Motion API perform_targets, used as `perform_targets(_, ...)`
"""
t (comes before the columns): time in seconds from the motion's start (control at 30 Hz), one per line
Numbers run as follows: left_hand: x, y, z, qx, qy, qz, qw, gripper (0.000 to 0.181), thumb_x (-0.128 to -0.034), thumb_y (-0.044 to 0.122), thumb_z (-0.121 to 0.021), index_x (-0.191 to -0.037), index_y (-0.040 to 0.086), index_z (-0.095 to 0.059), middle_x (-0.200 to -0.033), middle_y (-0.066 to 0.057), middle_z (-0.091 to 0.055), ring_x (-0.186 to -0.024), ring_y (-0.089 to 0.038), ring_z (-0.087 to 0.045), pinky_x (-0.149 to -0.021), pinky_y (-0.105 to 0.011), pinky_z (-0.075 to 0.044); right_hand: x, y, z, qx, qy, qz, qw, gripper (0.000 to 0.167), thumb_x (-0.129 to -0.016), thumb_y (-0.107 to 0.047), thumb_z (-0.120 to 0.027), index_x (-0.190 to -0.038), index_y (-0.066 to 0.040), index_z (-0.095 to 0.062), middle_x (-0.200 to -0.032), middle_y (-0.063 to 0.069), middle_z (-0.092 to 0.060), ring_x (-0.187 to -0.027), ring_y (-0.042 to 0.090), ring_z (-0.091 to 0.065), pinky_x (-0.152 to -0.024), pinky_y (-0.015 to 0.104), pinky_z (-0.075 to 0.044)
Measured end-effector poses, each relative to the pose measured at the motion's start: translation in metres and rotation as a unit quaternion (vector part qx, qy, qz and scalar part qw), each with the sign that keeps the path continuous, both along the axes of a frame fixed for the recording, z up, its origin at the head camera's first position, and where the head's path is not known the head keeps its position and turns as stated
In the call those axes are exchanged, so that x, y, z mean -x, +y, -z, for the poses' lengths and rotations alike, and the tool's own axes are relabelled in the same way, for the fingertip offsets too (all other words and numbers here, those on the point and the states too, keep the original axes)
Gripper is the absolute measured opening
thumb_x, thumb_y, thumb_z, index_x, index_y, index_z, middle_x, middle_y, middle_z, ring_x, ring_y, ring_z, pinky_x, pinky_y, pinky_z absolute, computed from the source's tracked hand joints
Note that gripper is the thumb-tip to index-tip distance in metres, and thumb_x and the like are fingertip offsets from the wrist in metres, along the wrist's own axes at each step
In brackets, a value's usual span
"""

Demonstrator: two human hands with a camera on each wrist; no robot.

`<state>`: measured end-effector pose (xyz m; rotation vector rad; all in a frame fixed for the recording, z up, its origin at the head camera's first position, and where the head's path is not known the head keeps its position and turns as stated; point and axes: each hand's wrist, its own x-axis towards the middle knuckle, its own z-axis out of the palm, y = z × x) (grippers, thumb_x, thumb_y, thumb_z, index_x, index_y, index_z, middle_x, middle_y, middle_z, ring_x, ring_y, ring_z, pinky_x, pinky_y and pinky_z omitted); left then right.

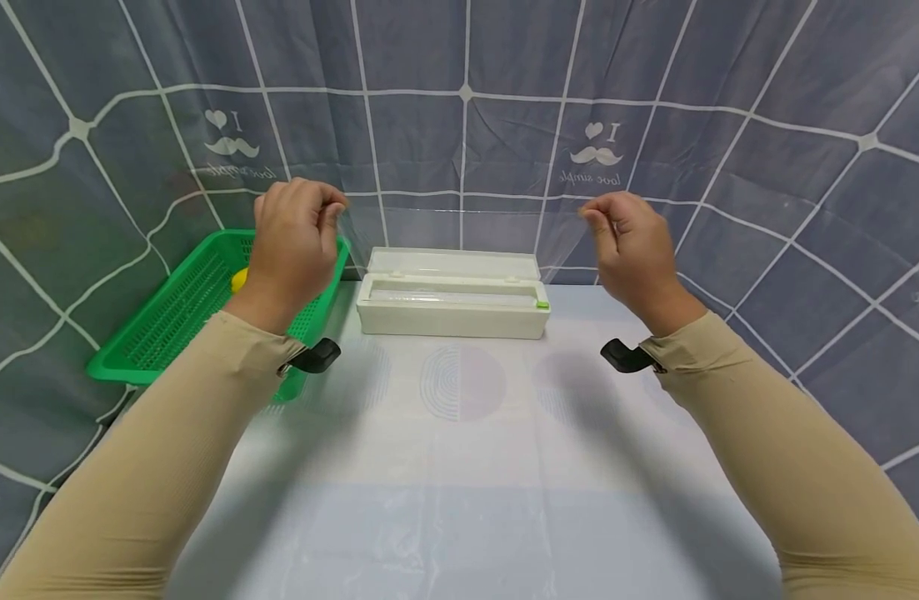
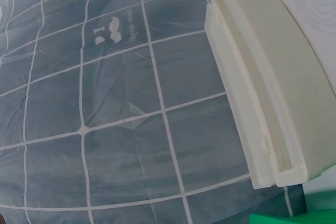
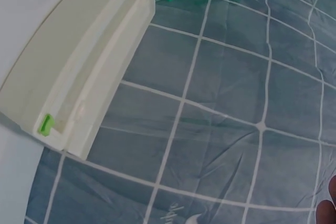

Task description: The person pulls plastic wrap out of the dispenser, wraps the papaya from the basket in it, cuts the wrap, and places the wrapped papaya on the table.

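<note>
In the head view, a clear sheet of cling film [image 1: 462,223] spans the space between both raised hands, its upper edge faintly visible. My left hand [image 1: 294,242] pinches one corner between thumb and curled fingers; my right hand [image 1: 631,246] pinches the opposite corner. Below and between them stands a white cling film dispenser box [image 1: 453,320], its lid [image 1: 455,262] tipped back and a clear roll inside. A small green cutter slide [image 1: 542,305] sits at the box's right end. In the right wrist view, only fingertips [image 3: 326,211] show at the lower right corner.
A green plastic basket [image 1: 102,367] stands at the left, partly behind my left forearm, with something yellow [image 1: 238,279] in it. A grey curtain with white lines [image 1: 414,142] hangs behind the white patterned tabletop [image 1: 459,450].
</note>
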<state>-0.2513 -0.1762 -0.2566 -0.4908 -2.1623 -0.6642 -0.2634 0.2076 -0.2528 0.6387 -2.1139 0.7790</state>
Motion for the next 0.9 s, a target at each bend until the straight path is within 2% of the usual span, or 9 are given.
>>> perform_targets(0.23,-0.01,-0.001,-0.004,0.01,0.012,0.012,0.9998,0.024,-0.1102,0.013,-0.052,-0.113,-0.008,-0.063,-0.105,-0.025,-0.065,-0.101,-0.044,-0.051,-0.095,-0.054,-0.034,-0.009,0.004,0.001,0.009,0.021,-0.009,0.9997,0.02,-0.106,-0.009,-0.062,-0.103,0.009,-0.071,-0.101,0.024,-0.072,-0.078,0.018,-0.046,-0.073,0.029,-0.034)
perform_targets(0.47,-0.016,-0.003,-0.005,0.017,0.04,0.031,0.9986,0.024,-0.1101,0.013,-0.052,-0.109,-0.009,-0.062,-0.101,-0.025,-0.064,-0.096,-0.045,-0.05,-0.089,-0.05,-0.03,-0.02,0.004,0.001,0.018,0.018,-0.013,0.9996,0.019,-0.106,-0.006,-0.06,-0.102,0.009,-0.07,-0.104,0.022,-0.074,-0.084,0.017,-0.053,-0.076,0.025,-0.036)
perform_targets(0.63,-0.022,-0.005,-0.007,0.018,0.024,0.036,0.9989,0.021,-0.1094,0.011,-0.053,-0.108,-0.007,-0.063,-0.094,-0.023,-0.062,-0.094,-0.043,-0.048,-0.087,-0.05,-0.029,-0.03,0.007,0.004,0.007,0.008,-0.016,0.9998,0.017,-0.105,-0.005,-0.061,-0.103,0.009,-0.071,-0.101,0.021,-0.075,-0.069,0.005,-0.043,-0.067,0.021,-0.032)
perform_targets(0.8,-0.033,-0.008,-0.01,0.022,0.011,0.042,0.9988,0.019,-0.1088,0.009,-0.054,-0.106,-0.007,-0.064,-0.09,-0.021,-0.06,-0.093,-0.041,-0.047,-0.091,-0.052,-0.03,-0.039,0.008,0.004,-0.001,-0.001,-0.028,0.9996,0.016,-0.105,-0.005,-0.061,-0.104,0.008,-0.07,-0.098,0.019,-0.076,-0.055,0.0,-0.033,-0.058,0.02,-0.029)
perform_targets(0.9,-0.037,-0.008,-0.011,0.026,0.012,0.045,0.9986,0.016,-0.108,0.006,-0.054,-0.105,-0.007,-0.063,-0.09,-0.021,-0.06,-0.093,-0.041,-0.048,-0.093,-0.053,-0.031,-0.044,0.01,0.004,-0.005,-0.008,-0.031,0.9995,0.016,-0.105,-0.005,-0.061,-0.105,0.009,-0.069,-0.103,0.019,-0.078,-0.053,-0.002,-0.032,-0.056,0.019,-0.029)
